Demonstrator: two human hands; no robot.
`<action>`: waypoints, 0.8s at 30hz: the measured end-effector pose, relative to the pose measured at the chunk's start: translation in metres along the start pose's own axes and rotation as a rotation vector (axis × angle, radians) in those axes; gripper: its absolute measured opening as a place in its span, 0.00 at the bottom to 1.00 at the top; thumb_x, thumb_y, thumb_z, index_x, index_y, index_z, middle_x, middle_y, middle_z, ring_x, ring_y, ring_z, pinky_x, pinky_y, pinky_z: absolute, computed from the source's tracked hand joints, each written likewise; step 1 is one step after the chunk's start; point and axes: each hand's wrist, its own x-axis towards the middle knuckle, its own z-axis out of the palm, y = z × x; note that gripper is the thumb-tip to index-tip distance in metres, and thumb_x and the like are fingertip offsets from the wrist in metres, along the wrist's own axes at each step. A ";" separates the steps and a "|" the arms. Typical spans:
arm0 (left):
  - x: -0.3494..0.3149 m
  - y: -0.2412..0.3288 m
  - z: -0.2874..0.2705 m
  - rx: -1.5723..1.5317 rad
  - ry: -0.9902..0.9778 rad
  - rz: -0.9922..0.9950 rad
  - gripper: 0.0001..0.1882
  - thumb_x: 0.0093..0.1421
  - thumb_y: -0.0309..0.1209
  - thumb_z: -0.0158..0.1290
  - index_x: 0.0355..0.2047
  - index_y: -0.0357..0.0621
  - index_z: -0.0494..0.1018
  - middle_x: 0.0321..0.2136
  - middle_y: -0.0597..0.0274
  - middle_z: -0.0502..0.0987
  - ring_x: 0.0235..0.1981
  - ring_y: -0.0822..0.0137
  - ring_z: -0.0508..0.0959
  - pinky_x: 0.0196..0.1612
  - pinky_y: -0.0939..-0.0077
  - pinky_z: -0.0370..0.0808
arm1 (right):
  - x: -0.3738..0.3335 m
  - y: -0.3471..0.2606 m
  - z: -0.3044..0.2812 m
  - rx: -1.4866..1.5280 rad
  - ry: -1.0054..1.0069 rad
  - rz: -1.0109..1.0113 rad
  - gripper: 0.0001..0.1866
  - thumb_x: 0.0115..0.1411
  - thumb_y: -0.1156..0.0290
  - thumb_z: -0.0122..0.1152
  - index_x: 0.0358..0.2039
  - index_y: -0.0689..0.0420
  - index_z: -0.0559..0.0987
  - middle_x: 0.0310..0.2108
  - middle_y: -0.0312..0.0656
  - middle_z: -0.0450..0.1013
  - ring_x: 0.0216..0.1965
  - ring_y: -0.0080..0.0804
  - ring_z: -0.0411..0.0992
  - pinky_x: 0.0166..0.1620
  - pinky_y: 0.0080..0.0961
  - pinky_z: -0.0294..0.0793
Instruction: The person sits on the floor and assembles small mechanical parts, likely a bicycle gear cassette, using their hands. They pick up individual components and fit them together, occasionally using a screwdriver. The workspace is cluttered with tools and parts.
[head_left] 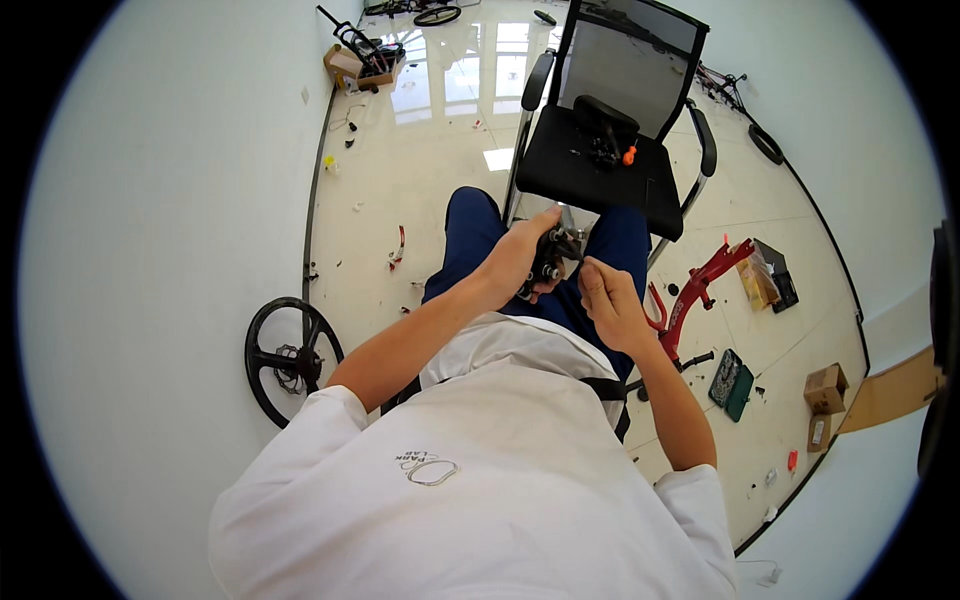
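Observation:
My left hand point(517, 256) is wrapped round a black-and-silver metal part point(548, 262) with several round silver ends, held over my lap between my knees. It looks like a bicycle part, but its exact kind I cannot make out. Just to its right, my right hand point(612, 303) is closed, thumb pressed against the fingers. Its fingertips come close to the part's right side; whatever they pinch is too small or hidden to name. In front of my knees stands a black office chair point(560, 175). Dark parts point(605, 152) and an orange-handled tool point(629, 156) lie on its seat.
A black spoked wheel point(255, 365) leans by the left wall. On the right lie a red bicycle frame point(688, 300), an opened green tool case point(740, 392) and cardboard boxes point(824, 388). More bicycle parts point(368, 58) stand at the far left. Small pieces are scattered over the tiled floor.

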 end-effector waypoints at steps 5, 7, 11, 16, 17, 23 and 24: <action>0.003 -0.009 -0.002 0.061 0.020 0.091 0.24 0.65 0.49 0.41 0.30 0.39 0.73 0.14 0.64 0.70 0.10 0.74 0.65 0.11 0.80 0.61 | 0.002 0.008 0.007 -0.101 0.101 -0.065 0.15 0.70 0.67 0.45 0.29 0.64 0.69 0.14 0.45 0.59 0.14 0.33 0.56 0.21 0.27 0.57; 0.003 -0.010 -0.001 0.015 0.005 0.072 0.19 0.64 0.43 0.43 0.31 0.39 0.73 0.16 0.63 0.71 0.12 0.73 0.66 0.13 0.79 0.63 | 0.005 0.006 0.004 -0.214 0.137 -0.157 0.13 0.69 0.69 0.46 0.30 0.64 0.70 0.14 0.49 0.60 0.14 0.41 0.59 0.21 0.31 0.58; 0.001 -0.011 -0.004 -0.460 -0.173 -0.070 0.11 0.57 0.33 0.46 0.33 0.38 0.72 0.20 0.61 0.70 0.18 0.71 0.67 0.21 0.75 0.65 | 0.015 -0.005 -0.004 -0.361 0.109 -0.223 0.10 0.67 0.72 0.48 0.30 0.64 0.70 0.16 0.53 0.63 0.18 0.52 0.65 0.22 0.35 0.61; 0.006 -0.018 -0.001 -0.200 -0.111 0.054 0.05 0.52 0.21 0.50 0.31 0.38 0.70 0.20 0.64 0.68 0.19 0.73 0.67 0.21 0.77 0.63 | 0.015 -0.006 -0.003 -0.371 0.076 -0.233 0.11 0.66 0.71 0.49 0.28 0.63 0.68 0.16 0.54 0.64 0.19 0.54 0.66 0.23 0.38 0.62; 0.008 -0.017 -0.003 -0.118 -0.071 0.096 0.04 0.52 0.20 0.50 0.30 0.38 0.69 0.20 0.64 0.68 0.19 0.74 0.67 0.21 0.77 0.63 | 0.016 -0.006 -0.004 -0.387 0.048 -0.232 0.11 0.66 0.70 0.49 0.29 0.63 0.69 0.16 0.54 0.64 0.19 0.54 0.66 0.23 0.38 0.62; 0.017 -0.027 -0.008 0.237 0.129 0.174 0.05 0.57 0.25 0.55 0.30 0.38 0.70 0.15 0.67 0.67 0.13 0.76 0.65 0.16 0.81 0.61 | 0.012 -0.009 -0.001 -0.291 -0.056 -0.136 0.12 0.68 0.68 0.47 0.33 0.63 0.72 0.16 0.55 0.63 0.16 0.52 0.62 0.21 0.36 0.59; 0.017 -0.025 -0.007 0.240 0.118 0.189 0.05 0.56 0.25 0.55 0.30 0.38 0.70 0.15 0.67 0.68 0.13 0.76 0.65 0.16 0.81 0.61 | 0.009 -0.006 0.000 -0.268 -0.052 -0.120 0.13 0.68 0.67 0.46 0.32 0.64 0.72 0.15 0.54 0.62 0.15 0.51 0.61 0.21 0.35 0.59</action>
